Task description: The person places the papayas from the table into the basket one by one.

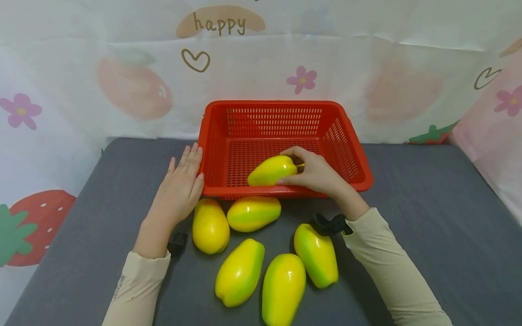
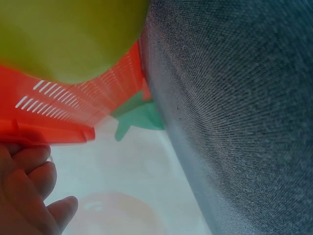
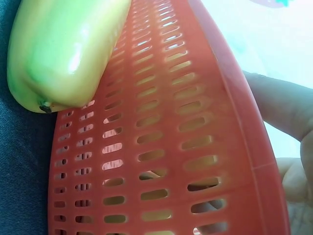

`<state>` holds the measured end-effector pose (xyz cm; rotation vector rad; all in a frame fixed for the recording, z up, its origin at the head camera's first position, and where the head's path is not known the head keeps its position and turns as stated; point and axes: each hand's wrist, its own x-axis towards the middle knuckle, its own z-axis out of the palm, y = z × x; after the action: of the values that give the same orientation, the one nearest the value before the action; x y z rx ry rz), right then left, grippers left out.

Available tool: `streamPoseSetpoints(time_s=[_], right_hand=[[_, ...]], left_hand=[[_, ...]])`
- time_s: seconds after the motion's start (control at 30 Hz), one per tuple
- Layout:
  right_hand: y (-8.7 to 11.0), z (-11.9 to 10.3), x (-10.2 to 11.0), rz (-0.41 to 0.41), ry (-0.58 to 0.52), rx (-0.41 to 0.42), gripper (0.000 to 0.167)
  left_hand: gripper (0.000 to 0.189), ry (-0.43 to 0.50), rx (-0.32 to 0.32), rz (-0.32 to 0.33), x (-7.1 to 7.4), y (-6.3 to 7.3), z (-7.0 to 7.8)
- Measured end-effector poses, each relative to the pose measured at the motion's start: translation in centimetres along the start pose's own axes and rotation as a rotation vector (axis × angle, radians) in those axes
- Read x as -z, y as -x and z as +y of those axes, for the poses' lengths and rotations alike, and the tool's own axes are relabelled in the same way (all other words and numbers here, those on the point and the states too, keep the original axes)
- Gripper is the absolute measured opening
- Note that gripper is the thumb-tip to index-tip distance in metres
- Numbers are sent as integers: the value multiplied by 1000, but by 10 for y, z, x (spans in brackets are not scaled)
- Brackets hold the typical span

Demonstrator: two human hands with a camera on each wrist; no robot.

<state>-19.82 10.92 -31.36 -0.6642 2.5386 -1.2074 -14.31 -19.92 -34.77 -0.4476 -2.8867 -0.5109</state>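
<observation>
My right hand [image 1: 311,172] holds a yellow-green papaya [image 1: 271,172] by its stem end, thumb on the near side and fingers on the far side. The papaya lies inside the front of the red slotted basket [image 1: 285,192], low over its floor. In the right wrist view, the basket wall [image 3: 234,147] hides most of that hand. Laid along the basket's left side, my left hand [image 1: 177,190] has its fingers straight and touches the rim. The left wrist view shows its fingertips [image 2: 41,176] at the rim [image 2: 49,134].
Several papayas lie on the grey cloth before the basket: one at its left front corner [image 1: 210,226], another along its front wall [image 1: 254,213], others nearer me [image 1: 283,290]. One papaya [image 1: 316,256] sits under my right wrist. A printed curtain [image 1: 261,68] hangs behind.
</observation>
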Motion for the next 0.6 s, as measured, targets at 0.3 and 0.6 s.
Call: streamPoseSetpoints(time_s=[0.3,0.6], right_hand=[[0,-1,0,-22,-35,-6,60],[2,-2,1,-7,-29,-15,57]], left_hand=[[56,1,-3,5,0,0,0],[56,1,-11,12,1,0,0]])
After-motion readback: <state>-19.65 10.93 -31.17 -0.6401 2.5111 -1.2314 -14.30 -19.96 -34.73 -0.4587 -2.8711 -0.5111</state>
